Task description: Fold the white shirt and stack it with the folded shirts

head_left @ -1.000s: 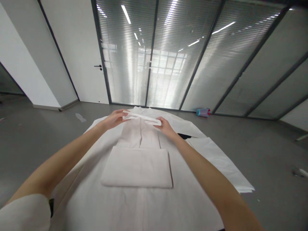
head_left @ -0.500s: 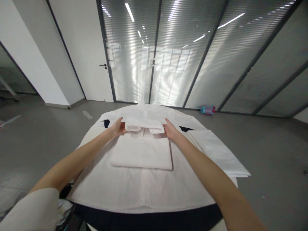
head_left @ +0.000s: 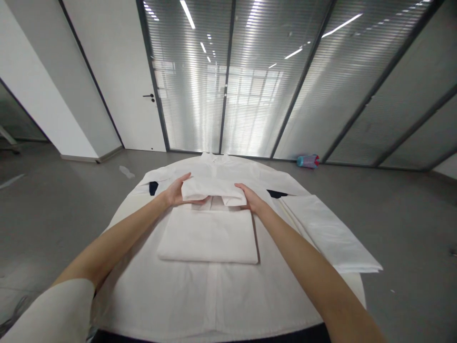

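A white garment lies partly folded on a table. Its near end forms a flat folded block point(head_left: 209, 236). Its far end is a folded flap point(head_left: 210, 189) lifted a little above the cloth. My left hand point(head_left: 176, 193) grips the flap's left end, thumb on top and fingers under it. My right hand point(head_left: 250, 197) grips the flap's right end in the same way. Both arms reach forward over a spread white shirt point(head_left: 200, 295) that covers the table.
A white sleeve or folded sheet point(head_left: 330, 233) hangs off the table's right side. Dark table surface point(head_left: 276, 194) shows in small gaps. A blue and red bottle point(head_left: 307, 161) lies on the grey floor by the glass wall. A white door point(head_left: 117, 76) stands at the back left.
Both hands have brought the garment's far end toward me and folded it over. It went from a thin roll held far out to a wider flap just behind the folded block.
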`<state>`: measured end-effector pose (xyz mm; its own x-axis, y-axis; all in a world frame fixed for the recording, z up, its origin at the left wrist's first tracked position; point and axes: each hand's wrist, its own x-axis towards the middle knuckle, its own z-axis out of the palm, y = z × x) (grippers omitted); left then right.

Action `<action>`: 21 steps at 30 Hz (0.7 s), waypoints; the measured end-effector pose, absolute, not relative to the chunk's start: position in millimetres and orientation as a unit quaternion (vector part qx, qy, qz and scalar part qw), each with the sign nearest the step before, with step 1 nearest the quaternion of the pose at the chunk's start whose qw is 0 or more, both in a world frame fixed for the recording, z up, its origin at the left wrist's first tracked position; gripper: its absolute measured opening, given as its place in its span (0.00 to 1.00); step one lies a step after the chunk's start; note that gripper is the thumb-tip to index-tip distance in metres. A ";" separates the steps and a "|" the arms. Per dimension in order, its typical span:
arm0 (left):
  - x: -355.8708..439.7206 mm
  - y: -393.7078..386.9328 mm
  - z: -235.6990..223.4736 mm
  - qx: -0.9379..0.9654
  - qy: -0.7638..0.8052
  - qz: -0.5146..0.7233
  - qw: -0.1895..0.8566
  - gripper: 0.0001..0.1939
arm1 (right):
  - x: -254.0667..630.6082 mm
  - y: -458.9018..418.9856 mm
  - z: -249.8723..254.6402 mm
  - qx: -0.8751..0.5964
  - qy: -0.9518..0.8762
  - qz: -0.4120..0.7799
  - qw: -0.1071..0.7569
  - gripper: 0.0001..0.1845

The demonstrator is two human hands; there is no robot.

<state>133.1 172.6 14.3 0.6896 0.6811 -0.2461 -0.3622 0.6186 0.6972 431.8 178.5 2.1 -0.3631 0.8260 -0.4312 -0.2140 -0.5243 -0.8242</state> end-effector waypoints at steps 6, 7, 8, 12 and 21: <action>139.5 169.1 14.4 0.341 0.261 0.200 0.881 0.54 | 428.2 172.6 1.5 -0.451 -0.430 0.702 0.345 0.09; 140.5 167.1 15.3 0.340 0.269 0.213 0.876 0.52 | 428.1 170.9 2.3 -0.454 -0.441 0.691 0.349 0.09; 141.3 165.0 16.1 0.339 0.280 0.227 0.869 0.48 | 428.6 169.2 3.5 -0.454 -0.450 0.684 0.351 0.10; 139.3 154.0 17.5 0.355 0.373 0.293 0.806 0.33 | 435.0 162.6 10.0 -0.452 -0.482 0.668 0.341 0.15; 115.5 139.5 18.2 0.475 0.457 0.328 0.677 0.32 | 440.4 142.8 13.8 -0.529 -0.594 0.527 0.299 0.18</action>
